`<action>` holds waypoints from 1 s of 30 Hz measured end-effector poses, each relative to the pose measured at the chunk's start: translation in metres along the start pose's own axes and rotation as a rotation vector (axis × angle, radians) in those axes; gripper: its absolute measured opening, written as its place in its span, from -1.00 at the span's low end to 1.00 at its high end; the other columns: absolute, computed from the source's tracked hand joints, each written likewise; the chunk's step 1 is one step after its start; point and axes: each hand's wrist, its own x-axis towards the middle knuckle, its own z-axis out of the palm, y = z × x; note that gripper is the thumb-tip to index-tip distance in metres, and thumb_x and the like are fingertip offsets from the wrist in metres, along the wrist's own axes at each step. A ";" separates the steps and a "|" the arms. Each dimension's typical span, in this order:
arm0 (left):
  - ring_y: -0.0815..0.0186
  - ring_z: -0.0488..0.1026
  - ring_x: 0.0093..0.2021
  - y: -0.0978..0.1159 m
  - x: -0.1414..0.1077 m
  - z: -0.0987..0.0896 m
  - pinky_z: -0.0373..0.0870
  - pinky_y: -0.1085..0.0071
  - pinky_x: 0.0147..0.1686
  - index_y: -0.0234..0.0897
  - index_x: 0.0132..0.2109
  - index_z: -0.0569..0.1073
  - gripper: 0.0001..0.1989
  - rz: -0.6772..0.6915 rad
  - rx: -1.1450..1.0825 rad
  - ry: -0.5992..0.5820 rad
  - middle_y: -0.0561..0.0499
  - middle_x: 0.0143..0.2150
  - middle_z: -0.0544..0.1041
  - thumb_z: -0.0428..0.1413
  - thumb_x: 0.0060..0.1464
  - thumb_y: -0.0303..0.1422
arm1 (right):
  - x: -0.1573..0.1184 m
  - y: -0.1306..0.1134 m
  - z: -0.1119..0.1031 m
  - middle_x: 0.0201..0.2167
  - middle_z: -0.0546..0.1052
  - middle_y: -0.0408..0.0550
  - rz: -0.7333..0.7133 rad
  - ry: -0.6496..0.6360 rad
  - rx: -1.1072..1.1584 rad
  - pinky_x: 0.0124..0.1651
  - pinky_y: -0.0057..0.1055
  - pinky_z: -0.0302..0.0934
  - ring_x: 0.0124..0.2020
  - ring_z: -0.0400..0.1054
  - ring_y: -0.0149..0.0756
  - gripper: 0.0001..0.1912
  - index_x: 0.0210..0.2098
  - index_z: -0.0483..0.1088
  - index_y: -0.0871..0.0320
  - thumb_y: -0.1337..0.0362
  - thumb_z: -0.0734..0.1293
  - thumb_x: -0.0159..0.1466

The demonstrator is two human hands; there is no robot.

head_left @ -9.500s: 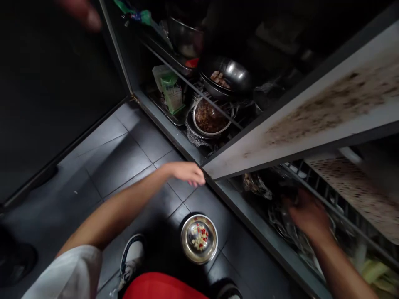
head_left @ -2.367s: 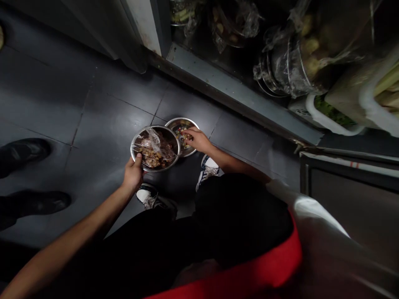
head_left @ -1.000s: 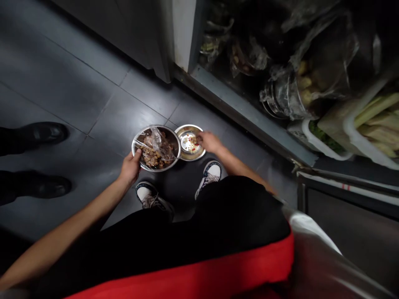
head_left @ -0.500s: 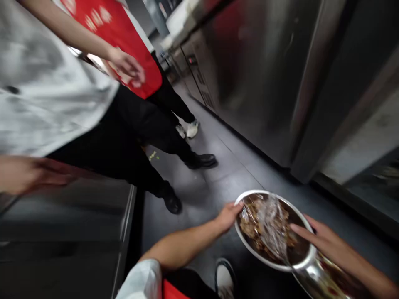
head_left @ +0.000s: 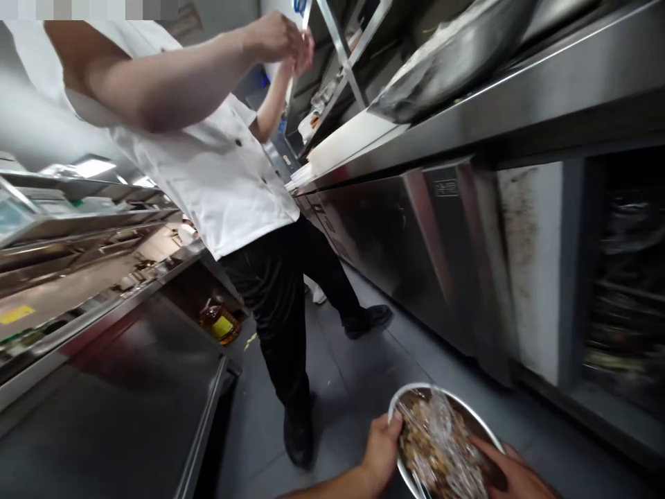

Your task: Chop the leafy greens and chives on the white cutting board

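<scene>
A round metal bowl [head_left: 481, 414] with a pale rim is at the bottom right, cut off by the lower edge of the picture. Brown chopped food [head_left: 415, 433] lies in it, partly covered by crumpled clear plastic wrap [head_left: 441, 426]. My left hand [head_left: 383, 449] grips the bowl's left rim, thumb over the edge and fingers hidden outside. On the opposite side my right hand [head_left: 512, 468] holds the bowl, its thumb reaching inward over the rim. Its other fingers are mostly hidden.
A co-worker in a white jacket [head_left: 223, 173] and black trousers stands ahead in the aisle, hands raised. A steel counter [head_left: 364, 215] runs along the right with a large metal pan [head_left: 457, 55] on it. An oil bottle [head_left: 221, 324] sits beneath the left counter [head_left: 119, 388].
My view has tilted up, and the bowl sits lower in the picture, still in both hands. The co-worker in white has raised both hands; the red apron behind is out of sight.
</scene>
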 end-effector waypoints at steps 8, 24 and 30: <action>0.01 0.55 -0.12 -0.001 0.003 0.025 0.40 0.06 0.08 -0.30 -0.25 0.65 -0.24 -0.031 0.032 -0.072 -0.16 -0.25 0.63 0.19 -0.22 0.35 | -0.022 -0.018 -0.025 -0.32 0.62 -0.05 -0.036 0.002 -0.198 -0.10 -0.19 0.46 -0.21 0.58 0.01 -0.77 -0.45 0.58 -0.11 0.18 0.26 0.00; 0.15 0.60 -0.12 -0.038 -0.018 0.034 0.54 0.23 -0.07 -0.38 -0.14 0.53 -0.52 -0.342 0.070 -0.065 -0.12 -0.26 0.64 0.29 -0.02 -0.04 | -0.062 -0.013 -0.075 -0.16 0.58 -0.01 0.131 0.090 -0.478 0.01 -0.36 0.26 -0.15 0.46 -0.25 -0.79 -0.14 0.56 0.12 0.37 0.29 0.31; 0.20 0.61 -0.19 -0.045 -0.021 0.027 0.56 0.31 -0.15 -0.38 -0.18 0.53 -0.63 -0.416 0.117 -0.041 -0.10 -0.32 0.63 0.25 0.07 -0.11 | -0.105 0.013 -0.103 -0.17 0.63 0.03 0.163 0.322 -0.285 -0.03 -0.36 0.29 -0.16 0.49 -0.23 -0.66 -0.06 0.55 0.15 0.11 0.22 0.42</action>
